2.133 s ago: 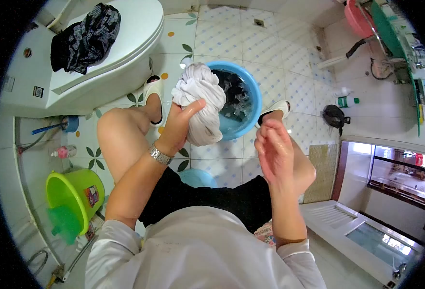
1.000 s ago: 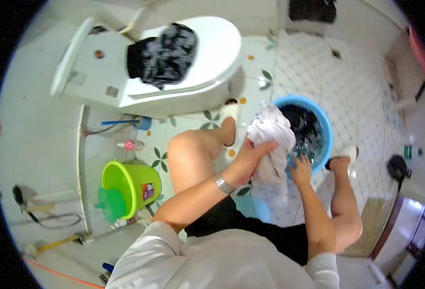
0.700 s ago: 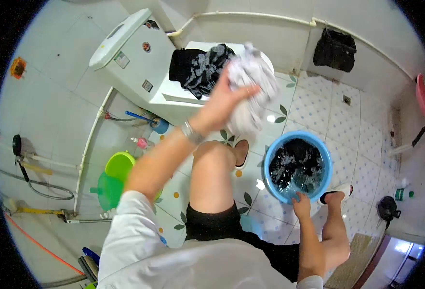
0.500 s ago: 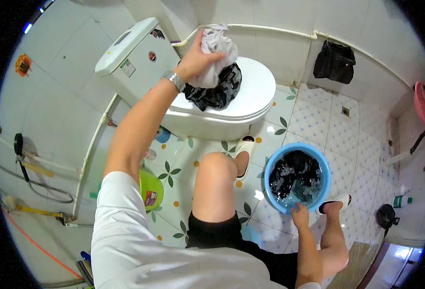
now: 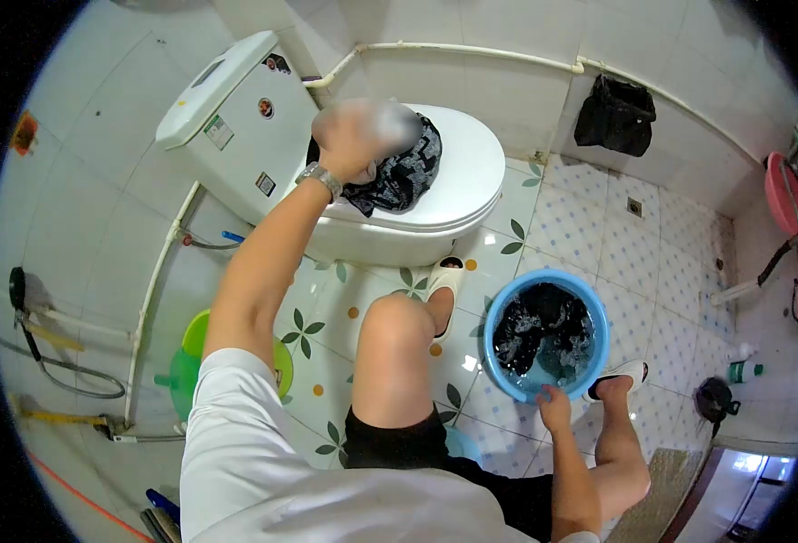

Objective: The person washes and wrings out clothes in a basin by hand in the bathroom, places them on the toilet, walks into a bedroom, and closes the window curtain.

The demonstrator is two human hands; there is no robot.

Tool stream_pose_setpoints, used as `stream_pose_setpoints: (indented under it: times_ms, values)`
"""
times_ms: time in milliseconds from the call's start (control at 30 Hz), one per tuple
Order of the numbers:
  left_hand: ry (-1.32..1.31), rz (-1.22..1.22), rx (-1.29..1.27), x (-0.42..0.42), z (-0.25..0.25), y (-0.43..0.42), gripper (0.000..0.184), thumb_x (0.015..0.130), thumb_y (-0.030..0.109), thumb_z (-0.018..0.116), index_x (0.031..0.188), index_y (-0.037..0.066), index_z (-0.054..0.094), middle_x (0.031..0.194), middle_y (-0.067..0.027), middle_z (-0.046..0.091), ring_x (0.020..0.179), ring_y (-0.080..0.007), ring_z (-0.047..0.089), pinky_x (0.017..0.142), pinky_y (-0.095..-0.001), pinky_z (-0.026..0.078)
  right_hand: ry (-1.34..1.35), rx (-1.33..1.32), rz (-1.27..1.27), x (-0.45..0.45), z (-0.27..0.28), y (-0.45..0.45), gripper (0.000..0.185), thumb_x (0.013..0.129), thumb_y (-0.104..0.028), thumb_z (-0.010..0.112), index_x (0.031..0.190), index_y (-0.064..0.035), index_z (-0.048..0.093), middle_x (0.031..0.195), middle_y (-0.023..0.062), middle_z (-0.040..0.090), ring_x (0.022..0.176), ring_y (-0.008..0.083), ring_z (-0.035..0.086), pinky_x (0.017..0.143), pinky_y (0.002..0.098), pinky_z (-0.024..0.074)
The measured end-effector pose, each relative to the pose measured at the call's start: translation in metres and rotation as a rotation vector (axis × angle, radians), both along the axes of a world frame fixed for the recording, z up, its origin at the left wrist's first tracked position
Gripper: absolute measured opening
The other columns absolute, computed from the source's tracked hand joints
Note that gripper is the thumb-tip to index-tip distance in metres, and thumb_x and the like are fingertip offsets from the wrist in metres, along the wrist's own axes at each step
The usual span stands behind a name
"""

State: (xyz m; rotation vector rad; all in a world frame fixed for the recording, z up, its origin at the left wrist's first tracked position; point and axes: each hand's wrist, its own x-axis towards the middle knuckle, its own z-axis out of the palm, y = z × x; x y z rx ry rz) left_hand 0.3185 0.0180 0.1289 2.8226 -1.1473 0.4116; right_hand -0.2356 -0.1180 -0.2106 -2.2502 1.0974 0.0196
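My left hand [image 5: 349, 149], with a metal watch on its wrist, is over the toilet lid [image 5: 471, 154]. Its fingers are smeared, but they appear closed on a crumpled white cloth [image 5: 397, 125]. Beneath that hand a black and grey patterned cloth [image 5: 408, 181] lies bunched on the lid. Down on the floor, my right hand [image 5: 555, 407] grips the near rim of a light blue basin [image 5: 600, 339]. Dark wet clothes [image 5: 544, 326] sit in sudsy water inside the basin.
A bright green bin [image 5: 283, 369] and a green plastic container [image 5: 182, 385] stand left of my knee. On the far wall hangs a black bag [image 5: 616, 116]. A floor drain [image 5: 634, 207] lies beyond the basin. A pink basin [image 5: 783, 195] is at the right wall.
My left hand has come down with the white cloth onto the toilet lid beside the patterned cloth. My right hand stays on the basin rim. The view has shifted slightly.
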Motion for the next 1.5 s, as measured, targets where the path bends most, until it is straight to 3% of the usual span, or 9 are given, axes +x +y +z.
stream_pose_setpoints:
  times_ms: [133,300,667,1033,1133,1167,1233,1433,1500]
  values:
    - [-0.318,-0.48,0.076,-0.057,0.025,0.002,0.058,0.081,0.027,0.071,0.135,0.02,0.05,0.135,-0.0097,0.052,0.133,-0.0277,0.041,0.113,-0.0549,0.022,-0.073,0.059,0.027,0.008,0.007,-0.002,0.029,0.081,-0.026,0.068,0.101,-0.0045,0.07,0.103,0.0205,0.066,0.099,0.0393,0.06,0.087,0.0447,0.0469]
    - [-0.533,-0.879,0.119,-0.146,0.04,-0.011,0.054,0.08,0.021,0.066,0.131,0.016,0.051,0.129,-0.0113,0.055,0.133,-0.0274,0.043,0.119,-0.0505,0.018,-0.143,0.064,-0.014,0.01,0.029,0.01,0.029,0.082,-0.024,0.067,0.102,-0.0031,0.069,0.1,0.0211,0.067,0.098,0.0387,0.062,0.087,0.0423,0.0474]
    - [-0.405,-1.117,0.048,-0.226,-0.009,-0.039,0.036,0.085,0.019,0.055,0.121,0.015,0.058,0.119,-0.0112,0.06,0.13,-0.0279,0.045,0.119,-0.0512,0.018,-0.082,0.13,-0.066,-0.027,0.037,0.024,0.034,0.083,-0.024,0.066,0.11,-0.0028,0.067,0.11,0.0206,0.066,0.101,0.0358,0.062,0.088,0.0404,0.047]
    - [-0.202,-1.217,-0.071,-0.252,-0.068,-0.061,0.031,0.081,0.019,0.062,0.11,0.011,0.066,0.105,-0.0116,0.064,0.125,-0.0288,0.048,0.12,-0.0491,0.017,-0.045,0.205,-0.078,-0.01,0.025,0.019,0.041,0.085,-0.026,0.066,0.118,-0.0027,0.064,0.119,0.0209,0.063,0.109,0.0353,0.059,0.093,0.0394,0.0458]
    - [0.452,-0.966,-0.145,-0.274,-0.124,-0.054,0.048,0.079,0.024,0.069,0.125,0.014,0.06,0.106,-0.0077,0.063,0.114,-0.0286,0.054,0.113,-0.0434,0.026,-0.117,0.321,-0.13,-0.015,-0.015,0.015,0.05,0.085,-0.027,0.067,0.129,-0.0043,0.057,0.125,0.0229,0.06,0.117,0.0357,0.056,0.099,0.0397,0.0436]
    - [1.057,-0.834,0.039,-0.278,-0.117,-0.057,0.053,0.085,0.025,0.068,0.134,0.011,0.053,0.111,-0.0068,0.062,0.105,-0.0231,0.059,0.105,-0.0364,0.037,-0.12,0.326,-0.145,-0.011,-0.014,0.012,0.054,0.084,-0.028,0.069,0.13,-0.0029,0.056,0.127,0.0235,0.057,0.119,0.0371,0.054,0.1,0.0407,0.0423]
    - [1.97,-0.425,-0.184,-0.291,-0.169,-0.052,0.053,0.092,0.024,0.064,0.141,0.013,0.047,0.123,-0.0092,0.061,0.111,-0.0194,0.058,0.1,-0.0314,0.042,-0.125,0.299,-0.169,0.001,-0.022,-0.003,0.06,0.082,-0.028,0.071,0.132,-0.0018,0.052,0.131,0.0238,0.054,0.122,0.0383,0.051,0.102,0.0418,0.0408]
    - [2.041,-0.187,-0.245,-0.305,-0.176,-0.051,0.05,0.096,0.024,0.06,0.141,0.007,0.045,0.127,-0.0106,0.059,0.117,-0.0164,0.054,0.1,-0.0306,0.042,-0.103,0.133,-0.29,0.028,-0.074,-0.086,0.07,0.078,-0.025,0.074,0.139,-0.0051,0.046,0.14,0.0257,0.044,0.128,0.0424,0.043,0.106,0.0456,0.0375]
    - [2.02,-0.126,-0.218,-0.302,-0.191,-0.05,0.048,0.097,0.02,0.059,0.14,0.006,0.045,0.127,-0.011,0.059,0.117,-0.0162,0.053,0.101,-0.0312,0.042,0.08,-0.125,-0.242,0.047,-0.08,-0.106,0.079,0.076,-0.026,0.075,0.144,-0.0085,0.039,0.146,0.0252,0.036,0.131,0.0447,0.038,0.108,0.0482,0.0352]
